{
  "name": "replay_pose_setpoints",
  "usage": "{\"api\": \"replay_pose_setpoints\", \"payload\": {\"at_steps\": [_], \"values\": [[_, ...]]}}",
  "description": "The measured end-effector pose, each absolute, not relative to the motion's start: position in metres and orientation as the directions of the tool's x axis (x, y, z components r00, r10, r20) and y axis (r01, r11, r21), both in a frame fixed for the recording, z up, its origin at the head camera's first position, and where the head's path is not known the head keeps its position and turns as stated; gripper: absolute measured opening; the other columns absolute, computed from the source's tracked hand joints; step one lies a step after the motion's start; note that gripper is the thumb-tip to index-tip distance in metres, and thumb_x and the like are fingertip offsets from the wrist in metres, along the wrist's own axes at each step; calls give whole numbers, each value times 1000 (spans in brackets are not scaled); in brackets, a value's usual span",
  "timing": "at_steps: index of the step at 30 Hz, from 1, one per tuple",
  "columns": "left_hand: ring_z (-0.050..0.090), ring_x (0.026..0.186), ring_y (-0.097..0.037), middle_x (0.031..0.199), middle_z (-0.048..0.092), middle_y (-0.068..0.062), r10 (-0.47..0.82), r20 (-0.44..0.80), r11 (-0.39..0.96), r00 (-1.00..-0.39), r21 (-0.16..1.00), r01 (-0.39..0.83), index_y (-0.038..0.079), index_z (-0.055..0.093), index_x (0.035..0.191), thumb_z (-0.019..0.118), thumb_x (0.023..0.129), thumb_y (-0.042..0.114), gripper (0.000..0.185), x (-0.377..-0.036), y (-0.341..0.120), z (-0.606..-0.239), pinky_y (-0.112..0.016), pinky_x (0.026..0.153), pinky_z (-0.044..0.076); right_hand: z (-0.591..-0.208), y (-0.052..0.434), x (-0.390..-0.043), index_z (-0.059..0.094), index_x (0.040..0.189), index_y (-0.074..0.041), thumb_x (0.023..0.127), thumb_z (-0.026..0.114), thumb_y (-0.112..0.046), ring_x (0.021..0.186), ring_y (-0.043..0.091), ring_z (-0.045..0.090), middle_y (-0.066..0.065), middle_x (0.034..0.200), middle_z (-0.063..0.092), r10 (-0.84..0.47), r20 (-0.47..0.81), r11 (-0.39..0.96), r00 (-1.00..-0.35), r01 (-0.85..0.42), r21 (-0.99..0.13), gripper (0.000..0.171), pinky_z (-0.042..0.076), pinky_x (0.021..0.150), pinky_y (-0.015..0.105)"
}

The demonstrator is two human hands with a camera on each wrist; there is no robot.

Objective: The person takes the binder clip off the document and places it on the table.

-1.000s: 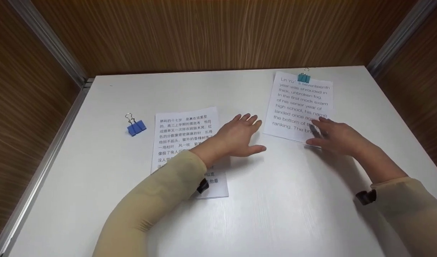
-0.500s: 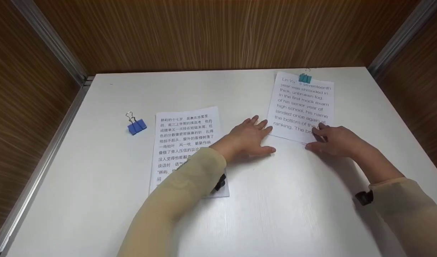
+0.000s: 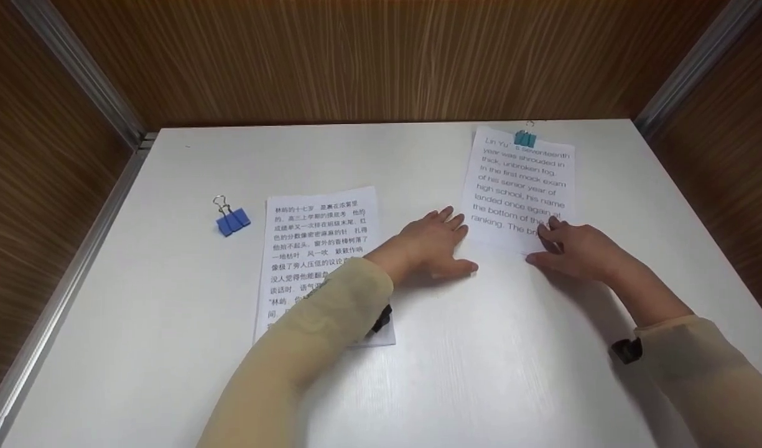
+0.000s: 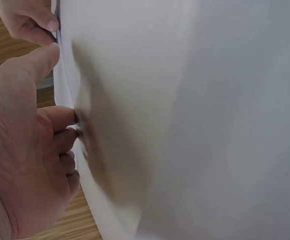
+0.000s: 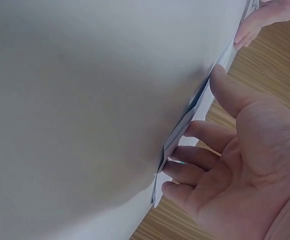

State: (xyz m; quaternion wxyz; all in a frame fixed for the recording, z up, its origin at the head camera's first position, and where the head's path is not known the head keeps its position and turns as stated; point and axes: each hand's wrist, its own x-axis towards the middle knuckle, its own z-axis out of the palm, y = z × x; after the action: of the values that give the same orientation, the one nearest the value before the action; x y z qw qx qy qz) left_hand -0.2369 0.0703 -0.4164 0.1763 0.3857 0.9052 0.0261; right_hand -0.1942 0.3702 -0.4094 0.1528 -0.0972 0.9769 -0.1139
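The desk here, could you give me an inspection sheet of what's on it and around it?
Surface: white table, glossy.
Job's things: English page held by a teal clip at its top edge.
Clutter: Chinese page under the left forearm; loose blue clip beside it.
Hands: left hand flat at the English page's left edge; right hand fingers on its near corner.
Cables: nothing seen.
Surroundings: wood-grain walls with metal corner strips.

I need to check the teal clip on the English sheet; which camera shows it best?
The head view: the teal clip sits on the top edge of the English sheet, clear of both hands. The left wrist view shows only a blurred sheet edge. The right wrist view shows at most a teal speck between the fingers.
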Motion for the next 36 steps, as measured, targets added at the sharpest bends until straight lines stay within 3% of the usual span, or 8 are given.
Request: {"api": "replay_pose_setpoints", "payload": {"at_steps": [11,20,36], "values": [[8,164,-27,176,17,-12,732,-294,672,-615,165,722,5,28,168,43,103,68,91,-225,55,-416,-36,132,5,-410,358,-187,42,156,6,100,69,-53,148,60,29,39,161,29,-251,-261,947,-932,-181,-264,85,33,118,70],[5,164,-27,177,11,-14,742,-290,663,-605,183,726,3,30,167,44,103,69,93,-209,34,-416,-36,132,3,-411,344,-179,42,157,3,98,72,-54,149,59,28,36,163,29,-293,-255,932,-922,-216,-290,87,31,119,70],[22,161,-31,170,31,-19,781,-243,616,-576,143,775,0,41,162,44,103,69,91,-176,-1,-420,-36,132,9,-413,318,-156,48,155,1,97,77,-47,148,58,34,32,163,34,-376,-205,901,-904,-305,-308,81,32,119,69]]}}
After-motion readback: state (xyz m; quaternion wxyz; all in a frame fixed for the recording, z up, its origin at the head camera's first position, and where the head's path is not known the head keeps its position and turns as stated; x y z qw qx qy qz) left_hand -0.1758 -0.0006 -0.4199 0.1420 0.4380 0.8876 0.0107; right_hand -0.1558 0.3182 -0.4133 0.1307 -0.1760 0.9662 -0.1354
